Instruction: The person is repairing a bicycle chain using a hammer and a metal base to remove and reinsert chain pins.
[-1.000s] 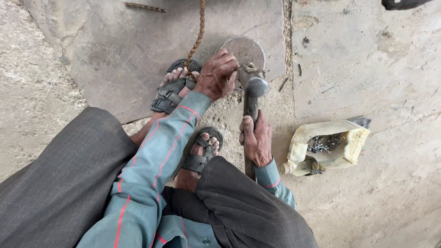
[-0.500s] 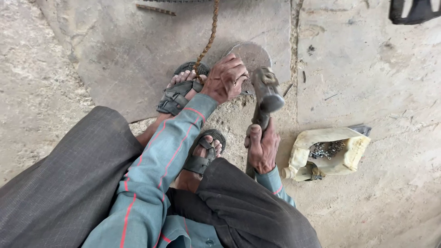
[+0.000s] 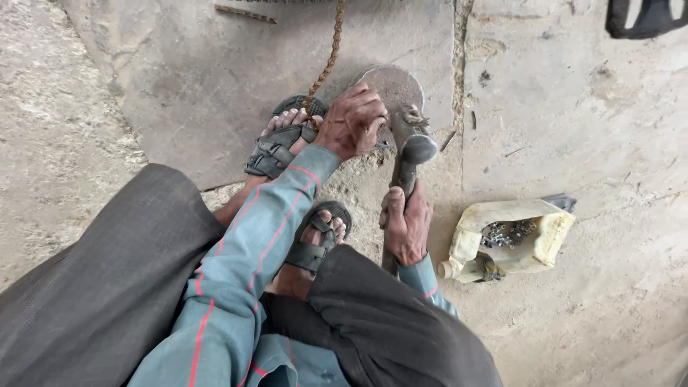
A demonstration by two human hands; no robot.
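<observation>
Head view, looking down at a person crouching on a rough stone floor. The landmark is a round metal disc (image 3: pixel 390 86) lying flat on a stone slab (image 3: pixel 215 72).

The left hand (image 3: pixel 351 123) is resting on the near edge of the disc, fingers curled and pressed together, pinching a small metal piece (image 3: pixel 412 116) against the disc's right side. Exactly what the piece is cannot be told.

The right hand (image 3: pixel 405 226) is sitting nearer the body than the disc, wrapped tight around the handle of a hammer (image 3: pixel 410 154). The hammer is pointing away from the person, its heavy grey head lying just beside the small piece, at the disc's near right edge. Whether the head is touching the piece cannot be told.

Left of the disc, a foot in a dark sandal (image 3: pixel 283 140) is standing on the slab, and a braided rope (image 3: pixel 326 61) is running from the toes up past the disc's left side to the top of the view. A second sandalled foot (image 3: pixel 315 240) is planted nearer the body, between the sleeves.

Well to the right of the disc, and nearer the person, a cut-open pale plastic jug (image 3: pixel 502 247) is lying on its side, holding small metal nuts (image 3: pixel 509 233).

The person is wearing a blue-grey shirt with thin red stripes and dark grey trousers.
</observation>
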